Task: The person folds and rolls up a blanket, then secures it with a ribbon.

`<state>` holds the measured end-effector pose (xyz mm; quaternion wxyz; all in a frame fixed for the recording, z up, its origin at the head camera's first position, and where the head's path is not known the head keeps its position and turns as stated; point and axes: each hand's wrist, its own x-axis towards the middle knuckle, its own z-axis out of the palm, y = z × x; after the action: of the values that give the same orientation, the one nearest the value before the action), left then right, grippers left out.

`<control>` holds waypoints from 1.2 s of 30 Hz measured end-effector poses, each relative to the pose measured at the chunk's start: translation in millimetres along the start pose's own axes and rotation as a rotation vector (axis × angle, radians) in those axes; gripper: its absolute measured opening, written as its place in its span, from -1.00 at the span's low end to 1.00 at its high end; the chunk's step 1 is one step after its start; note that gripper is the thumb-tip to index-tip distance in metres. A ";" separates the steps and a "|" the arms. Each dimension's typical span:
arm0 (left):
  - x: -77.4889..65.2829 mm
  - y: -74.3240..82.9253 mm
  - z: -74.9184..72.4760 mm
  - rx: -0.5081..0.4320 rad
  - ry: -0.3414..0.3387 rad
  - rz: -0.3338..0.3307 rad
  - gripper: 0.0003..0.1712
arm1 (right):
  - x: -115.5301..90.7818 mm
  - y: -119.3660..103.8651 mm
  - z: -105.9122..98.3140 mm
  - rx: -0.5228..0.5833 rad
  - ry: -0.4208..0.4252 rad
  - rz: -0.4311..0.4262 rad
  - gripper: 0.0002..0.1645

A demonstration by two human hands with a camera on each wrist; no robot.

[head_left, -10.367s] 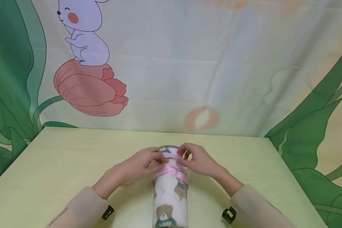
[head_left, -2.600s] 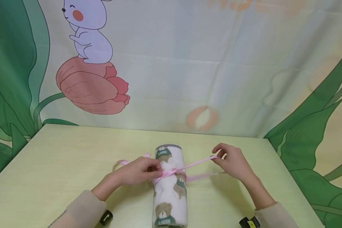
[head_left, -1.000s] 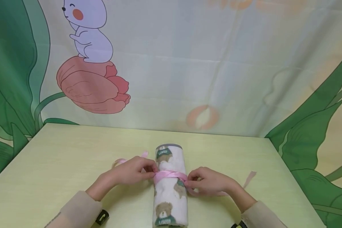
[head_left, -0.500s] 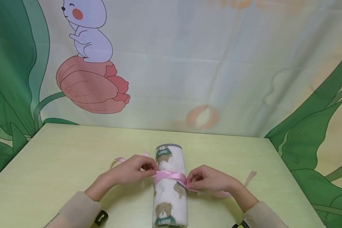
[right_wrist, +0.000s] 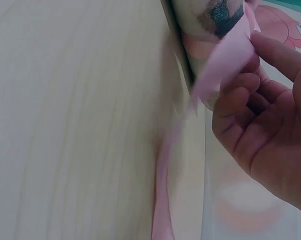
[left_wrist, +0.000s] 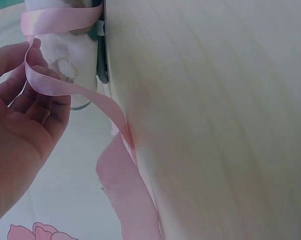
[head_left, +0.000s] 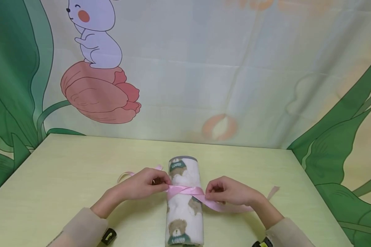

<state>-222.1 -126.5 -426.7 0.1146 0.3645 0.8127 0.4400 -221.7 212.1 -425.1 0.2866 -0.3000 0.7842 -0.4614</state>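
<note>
A rolled white fleece blanket point(head_left: 185, 218) with brown bears in green tops lies lengthwise on the table. Around its middle runs a pink satin ribbon point(head_left: 183, 190), crossed over itself on top. At the roll's left side my left hand point(head_left: 143, 184) pinches the ribbon between thumb and index finger; its tail trails down past the palm in the left wrist view. Just off the right side, my right hand point(head_left: 230, 192) pinches the other end, and that ribbon tail point(right_wrist: 163, 200) runs down onto the table in the right wrist view.
The pale yellow table point(head_left: 80, 164) extends on both sides of the roll. Behind it hangs a printed cloth point(head_left: 179, 85) with a rabbit, flowers and leaves. Dark wrist devices point(head_left: 109, 236) sit by both sleeves.
Earlier the right hand held the ribbon stretched far out to the right; it came in to the roll's side and now draws slightly outward and up. The left hand stays nearly still.
</note>
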 end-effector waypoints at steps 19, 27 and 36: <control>-3.1 2.6 -2.2 0.036 -0.039 -0.063 -0.87 | 4.1 0.8 5.0 0.145 0.080 -0.058 -0.71; -4.6 3.7 -3.1 0.026 -0.048 -0.063 -0.82 | 1.3 0.1 1.5 0.055 0.134 0.055 -0.62; -5.3 0.7 -4.0 0.049 -0.057 -0.087 -0.79 | -0.8 2.5 -0.4 0.081 0.117 -0.007 -0.65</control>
<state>-220.1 -132.5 -424.5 0.1476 0.3440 0.8347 0.4040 -222.0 213.9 -427.0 0.2507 -0.2634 0.7793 -0.5103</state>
